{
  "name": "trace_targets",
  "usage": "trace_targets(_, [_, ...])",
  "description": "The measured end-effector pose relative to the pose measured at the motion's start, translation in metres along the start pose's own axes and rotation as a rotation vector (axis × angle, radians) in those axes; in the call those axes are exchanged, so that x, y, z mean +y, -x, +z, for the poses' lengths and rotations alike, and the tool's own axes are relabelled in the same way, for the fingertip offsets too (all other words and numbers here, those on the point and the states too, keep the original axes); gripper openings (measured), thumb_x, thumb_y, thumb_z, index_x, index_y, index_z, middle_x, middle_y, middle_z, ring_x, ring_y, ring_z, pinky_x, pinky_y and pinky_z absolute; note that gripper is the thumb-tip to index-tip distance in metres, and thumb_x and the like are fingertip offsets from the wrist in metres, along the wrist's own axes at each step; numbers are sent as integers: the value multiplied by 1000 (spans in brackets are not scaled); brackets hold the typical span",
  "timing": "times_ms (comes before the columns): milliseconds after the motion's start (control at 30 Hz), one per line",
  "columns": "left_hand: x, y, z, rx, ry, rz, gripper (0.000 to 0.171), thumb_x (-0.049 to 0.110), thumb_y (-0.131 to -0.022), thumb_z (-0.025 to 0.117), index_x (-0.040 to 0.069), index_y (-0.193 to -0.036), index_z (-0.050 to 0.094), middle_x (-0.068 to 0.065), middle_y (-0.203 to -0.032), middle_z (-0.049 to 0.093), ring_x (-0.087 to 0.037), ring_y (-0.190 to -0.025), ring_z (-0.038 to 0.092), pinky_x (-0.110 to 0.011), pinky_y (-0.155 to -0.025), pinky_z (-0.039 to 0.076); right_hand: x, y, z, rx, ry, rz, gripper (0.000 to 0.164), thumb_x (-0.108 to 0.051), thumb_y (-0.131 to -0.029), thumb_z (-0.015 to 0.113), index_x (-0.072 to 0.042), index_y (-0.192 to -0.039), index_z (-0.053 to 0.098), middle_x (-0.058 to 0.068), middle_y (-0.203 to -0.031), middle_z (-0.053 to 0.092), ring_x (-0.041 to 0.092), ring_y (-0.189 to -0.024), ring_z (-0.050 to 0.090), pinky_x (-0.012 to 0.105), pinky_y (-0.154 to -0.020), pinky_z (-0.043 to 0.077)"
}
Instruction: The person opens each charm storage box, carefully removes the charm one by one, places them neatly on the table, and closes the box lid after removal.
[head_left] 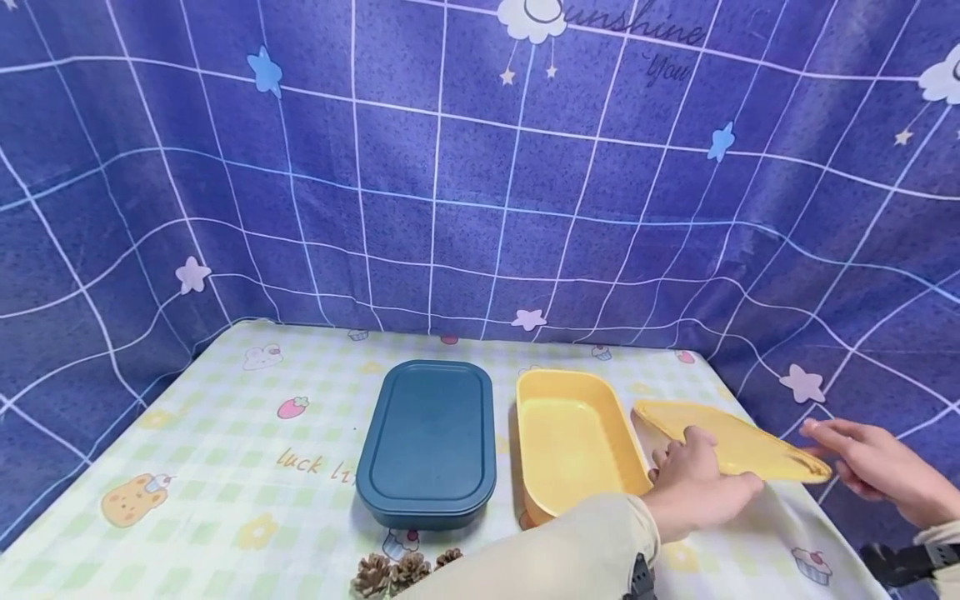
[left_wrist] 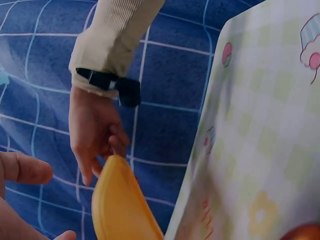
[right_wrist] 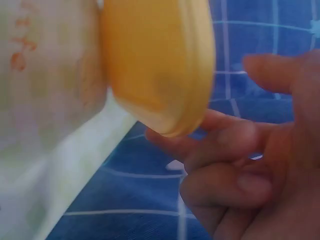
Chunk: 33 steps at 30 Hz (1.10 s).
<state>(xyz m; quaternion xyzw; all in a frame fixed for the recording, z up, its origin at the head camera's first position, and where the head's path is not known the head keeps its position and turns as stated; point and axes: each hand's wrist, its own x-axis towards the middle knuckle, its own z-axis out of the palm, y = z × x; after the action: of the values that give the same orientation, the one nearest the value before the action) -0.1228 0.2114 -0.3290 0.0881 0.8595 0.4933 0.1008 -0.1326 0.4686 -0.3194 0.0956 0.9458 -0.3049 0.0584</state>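
Note:
A tilted yellow lid [head_left: 738,437] is at the table's right side. My left hand [head_left: 701,483] is at its near edge, with some fingers bent against it; the exact contact is partly hidden. In the right wrist view, the lid's end [right_wrist: 160,65] is beside my right hand [right_wrist: 240,165]. Its forefinger reaches behind the lid's corner, the thumb stands apart, and the other fingers are loosely bent. Left of the lid sits a yellow container [head_left: 570,442] without a cover. Further left stands a dark blue box [head_left: 431,437] with its lid on.
Several pine cones [head_left: 408,571] lie at the near edge, partly behind my left sleeve [head_left: 555,554]. A checked cloth [head_left: 225,467] covers the table. Blue patterned curtains [head_left: 465,167] rise behind and at both sides. The table's right edge [head_left: 847,542] runs below my right hand.

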Motion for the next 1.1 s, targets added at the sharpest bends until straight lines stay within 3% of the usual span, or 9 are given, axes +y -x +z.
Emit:
trace_targets(133, [1,-5,-17,16,8,78,53,39,-69,76,33,-116,53,12,-104,59,-12,-100,46,-28,-83,38,-16,4,-4,68,-57,-59,75,-48,-109,20,19,-139,28,-1,-81,66,7,-48,46,25,-40,42])
trace_targets(367, [-1,-7,-36,77,4,228,57,37,-75,74,34,-126,49,16,-114,60,-12,-107,42,-25,-87,31,-37,11,-7,162,-225,-150,65,-45,-109,9,16,-127,21,-4,-59,50,9,-45,46,31,-39,40])
trace_targets(500, [-4,-8,-41,87,-9,319,58,35,-77,72,36,-130,48,18,-127,58,-11,-107,44,-25,-84,29,-39,13,-11,192,-453,-230,56,-45,-109,19,9,-120,29,-15,-76,65,11,-44,50,28,-38,41])
trace_targets(633, [-6,-8,-43,88,-49,434,54,35,-81,69,38,-132,51,20,-150,43,-12,-116,48,-25,-82,27,-38,16,-13,216,-654,-338,30,-41,-110,30,-13,-103,37,-26,-93,70,14,-46,50,29,-37,35])
trace_targets(800, [-7,-8,-47,139,-114,555,53,34,-82,66,40,-133,52,8,-168,19,-20,-140,44,-25,-88,27,-44,24,-10,271,-761,-457,20,-29,-110,36,-16,-106,51,-24,-99,71,15,-47,48,34,-40,24])
trace_targets(867, [-7,-9,-50,183,-142,615,53,31,-82,65,39,-133,52,5,-169,15,-20,-141,42,-24,-88,26,-50,27,-10,291,-826,-527,20,-22,-109,39,-15,-107,58,-16,-85,71,15,-44,43,35,-40,17])
trace_targets(933, [-6,-10,-54,244,-172,684,54,29,-81,65,38,-133,53,5,-169,13,-19,-140,42,-22,-89,25,-59,31,-9,331,-845,-590,22,-15,-108,42,-15,-110,64,-10,-69,66,16,-42,37,37,-41,12])
trace_targets(1000, [-5,-12,-60,322,-197,758,56,27,-80,66,35,-134,54,4,-169,13,-19,-137,43,-21,-90,25,-70,36,-8,406,-756,-609,25,-10,-107,45,-18,-115,67,-7,-57,56,17,-42,34,37,-41,13])
trace_targets(1100, [-2,-15,-72,433,-210,860,61,25,-78,69,30,-137,54,1,-169,15,-21,-136,42,-22,-94,26,-89,46,-7,555,-510,-568,30,-9,-105,49,-19,-127,67,-13,-73,53,12,-44,36,34,-40,20])
